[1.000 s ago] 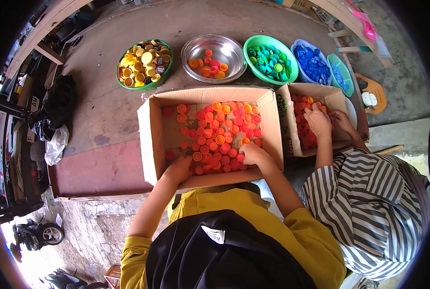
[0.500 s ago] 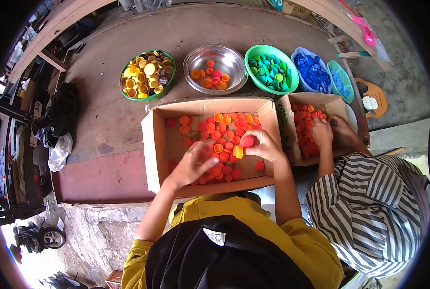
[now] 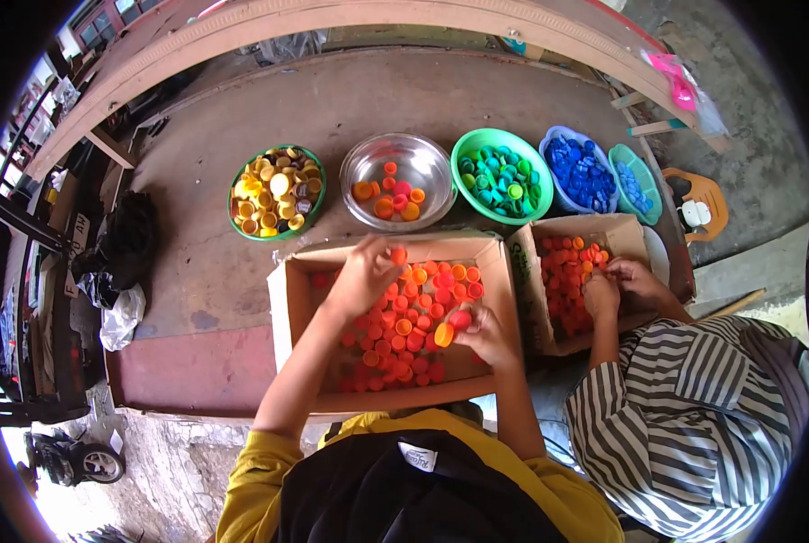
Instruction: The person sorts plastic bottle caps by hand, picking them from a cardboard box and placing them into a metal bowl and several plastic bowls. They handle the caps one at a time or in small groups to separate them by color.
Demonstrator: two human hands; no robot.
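Note:
My left hand (image 3: 361, 279) is raised over the back wall of the cardboard box (image 3: 282, 312), pinching an orange-red bottle cap (image 3: 398, 256) at its fingertips. Lower over the box, my right hand (image 3: 486, 337) grips a yellow-orange bottle cap (image 3: 443, 335) and a red bottle cap (image 3: 459, 319) together. Many loose red and orange caps (image 3: 404, 344) lie inside the box beneath both hands. Just behind it, a steel bowl (image 3: 354, 213) holds several orange and red caps.
Left of the bowl stands a green basket (image 3: 235, 217) of yellow caps. To its right are a green basin (image 3: 463, 199) of green caps, then two baskets of blue caps. A co-worker in a striped shirt (image 3: 685, 407) handles red caps in a smaller box (image 3: 531, 317).
My left hand has moved up and back from the pile and now pinches a cap. My right hand keeps hold of its two caps. The view has tilted, so everything appears lower.

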